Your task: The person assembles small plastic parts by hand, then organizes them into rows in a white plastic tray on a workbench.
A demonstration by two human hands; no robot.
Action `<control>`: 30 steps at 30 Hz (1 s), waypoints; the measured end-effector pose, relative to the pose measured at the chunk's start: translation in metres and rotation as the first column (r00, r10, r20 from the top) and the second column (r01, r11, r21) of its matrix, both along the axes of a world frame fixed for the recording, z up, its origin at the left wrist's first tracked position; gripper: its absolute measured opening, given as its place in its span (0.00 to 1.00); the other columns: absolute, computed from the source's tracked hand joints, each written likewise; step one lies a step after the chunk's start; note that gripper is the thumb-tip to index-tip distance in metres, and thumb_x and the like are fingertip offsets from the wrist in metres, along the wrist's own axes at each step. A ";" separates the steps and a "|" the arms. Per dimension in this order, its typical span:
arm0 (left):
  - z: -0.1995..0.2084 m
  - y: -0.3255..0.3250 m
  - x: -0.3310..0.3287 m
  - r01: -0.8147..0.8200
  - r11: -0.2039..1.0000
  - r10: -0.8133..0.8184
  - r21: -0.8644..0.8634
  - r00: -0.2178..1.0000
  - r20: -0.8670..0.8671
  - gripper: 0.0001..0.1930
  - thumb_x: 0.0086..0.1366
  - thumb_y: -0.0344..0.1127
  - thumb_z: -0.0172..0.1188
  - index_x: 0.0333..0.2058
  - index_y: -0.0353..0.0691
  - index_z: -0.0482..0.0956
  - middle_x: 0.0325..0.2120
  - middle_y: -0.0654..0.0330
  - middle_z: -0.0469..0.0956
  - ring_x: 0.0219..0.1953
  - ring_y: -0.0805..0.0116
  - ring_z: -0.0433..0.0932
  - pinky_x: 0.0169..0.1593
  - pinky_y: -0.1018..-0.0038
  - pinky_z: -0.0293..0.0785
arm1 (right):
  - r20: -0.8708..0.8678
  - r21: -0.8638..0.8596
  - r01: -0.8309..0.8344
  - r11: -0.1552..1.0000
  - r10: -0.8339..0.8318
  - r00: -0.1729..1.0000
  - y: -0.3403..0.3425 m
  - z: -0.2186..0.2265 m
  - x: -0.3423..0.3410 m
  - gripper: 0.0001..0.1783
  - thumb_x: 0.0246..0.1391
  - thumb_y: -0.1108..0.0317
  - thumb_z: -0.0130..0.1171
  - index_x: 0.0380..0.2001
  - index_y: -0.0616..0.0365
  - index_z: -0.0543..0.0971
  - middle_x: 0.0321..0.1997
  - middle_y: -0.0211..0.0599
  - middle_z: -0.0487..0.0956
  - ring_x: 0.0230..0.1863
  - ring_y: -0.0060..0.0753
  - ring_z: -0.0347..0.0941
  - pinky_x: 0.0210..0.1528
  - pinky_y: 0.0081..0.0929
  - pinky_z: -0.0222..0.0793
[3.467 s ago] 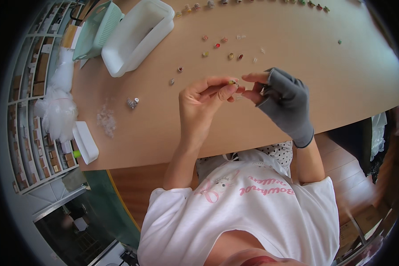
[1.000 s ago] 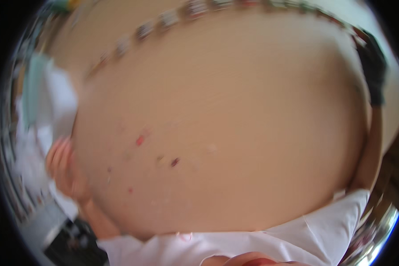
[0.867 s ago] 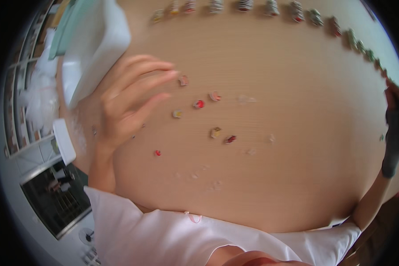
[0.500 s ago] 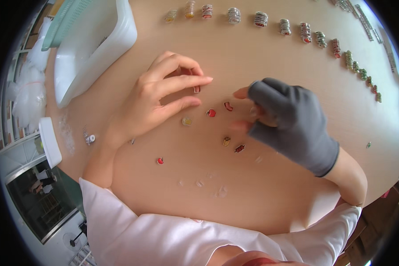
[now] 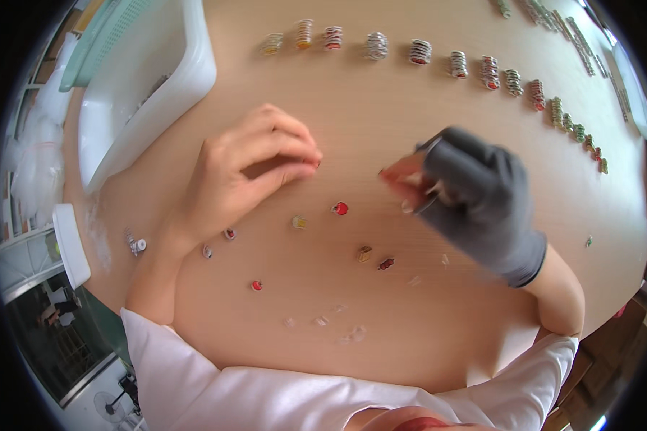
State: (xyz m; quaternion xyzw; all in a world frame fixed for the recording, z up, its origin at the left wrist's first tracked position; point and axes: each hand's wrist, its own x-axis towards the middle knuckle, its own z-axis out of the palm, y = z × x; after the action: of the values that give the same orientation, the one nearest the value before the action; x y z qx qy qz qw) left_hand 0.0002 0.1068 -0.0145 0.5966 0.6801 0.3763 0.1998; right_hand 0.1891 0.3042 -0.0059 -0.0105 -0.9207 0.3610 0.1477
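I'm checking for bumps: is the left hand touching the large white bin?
Apart. The head view shows a strip of tabletop between the left hand and the large white bin.

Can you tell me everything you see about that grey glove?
The grey glove is on the person's right hand. It looks like thin, stretchy cloth, with a darker edge around the wrist. Bare fingers poke out on its left side. It is slightly blurred, points left, and looks raised above the light brown tabletop. I can't tell how every finger is covered.
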 end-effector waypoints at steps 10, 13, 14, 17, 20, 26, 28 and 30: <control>-0.010 0.044 -0.016 -0.188 0.954 0.219 0.234 0.969 -0.111 0.05 0.57 0.22 0.65 0.33 0.38 0.81 0.31 0.66 0.80 0.33 0.75 0.75 0.31 0.79 0.64 | -0.287 0.592 -0.002 0.806 0.213 0.934 0.042 -0.019 -0.098 0.07 0.47 0.68 0.63 0.31 0.51 0.76 0.28 0.29 0.74 0.22 0.36 0.73 0.23 0.32 0.68; -0.013 0.045 -0.020 -0.254 0.943 0.258 0.212 0.966 0.013 0.04 0.60 0.24 0.64 0.33 0.38 0.80 0.31 0.67 0.80 0.32 0.78 0.74 0.30 0.80 0.63 | -0.303 0.575 -0.004 0.818 0.218 0.928 0.045 -0.024 -0.105 0.08 0.47 0.67 0.63 0.31 0.50 0.76 0.28 0.30 0.74 0.21 0.36 0.73 0.23 0.33 0.69; -0.012 0.044 -0.022 -0.264 0.935 0.271 0.238 0.963 0.004 0.04 0.60 0.23 0.64 0.33 0.38 0.80 0.31 0.67 0.80 0.32 0.78 0.73 0.31 0.80 0.63 | -0.304 0.554 -0.015 0.833 0.219 0.927 0.045 -0.025 -0.106 0.08 0.47 0.67 0.63 0.32 0.50 0.76 0.28 0.30 0.73 0.21 0.37 0.73 0.23 0.33 0.68; -0.013 0.041 -0.023 -0.273 0.925 0.281 0.265 0.960 0.008 0.06 0.60 0.22 0.63 0.35 0.38 0.78 0.31 0.67 0.79 0.32 0.77 0.73 0.31 0.80 0.65 | -0.260 0.682 0.011 0.731 0.228 0.938 0.046 -0.023 -0.104 0.12 0.45 0.69 0.66 0.36 0.53 0.80 0.30 0.33 0.76 0.23 0.38 0.74 0.26 0.33 0.70; -0.019 0.043 -0.021 -0.260 0.934 0.256 0.247 0.966 0.049 0.07 0.60 0.21 0.62 0.36 0.39 0.77 0.31 0.67 0.79 0.31 0.77 0.74 0.31 0.79 0.66 | -0.247 0.621 0.006 0.784 0.188 0.951 0.048 -0.025 -0.096 0.12 0.45 0.71 0.66 0.36 0.54 0.81 0.29 0.34 0.76 0.22 0.39 0.74 0.26 0.33 0.69; -0.021 0.039 -0.021 -0.293 0.922 0.275 0.253 0.956 0.103 0.10 0.60 0.19 0.61 0.39 0.38 0.76 0.31 0.65 0.78 0.33 0.76 0.75 0.34 0.79 0.69 | -0.331 0.438 0.091 0.894 0.067 0.941 0.039 -0.017 -0.091 0.09 0.47 0.68 0.67 0.33 0.54 0.79 0.27 0.31 0.74 0.21 0.36 0.74 0.23 0.31 0.68; -0.023 0.044 -0.017 -0.286 0.922 0.239 0.260 0.951 0.198 0.12 0.61 0.18 0.60 0.42 0.37 0.75 0.32 0.63 0.79 0.35 0.75 0.76 0.37 0.78 0.72 | -0.318 0.383 0.106 0.918 0.023 0.948 0.041 -0.016 -0.086 0.09 0.47 0.68 0.67 0.33 0.54 0.79 0.27 0.31 0.74 0.21 0.36 0.74 0.22 0.31 0.67; -0.023 0.048 -0.016 -0.282 0.925 0.232 0.254 0.950 0.210 0.12 0.61 0.18 0.60 0.42 0.37 0.74 0.32 0.62 0.79 0.35 0.74 0.77 0.38 0.78 0.73 | -0.299 0.328 0.119 0.937 -0.017 0.954 0.041 -0.016 -0.083 0.09 0.47 0.68 0.67 0.32 0.54 0.79 0.27 0.31 0.74 0.20 0.36 0.73 0.22 0.31 0.67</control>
State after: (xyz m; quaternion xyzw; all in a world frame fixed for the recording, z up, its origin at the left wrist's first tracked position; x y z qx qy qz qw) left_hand -0.0155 0.1553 -0.0370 0.4887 0.6719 0.5432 0.1212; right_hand 0.1061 0.3455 -0.0219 0.0366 -0.9364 0.1878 0.2941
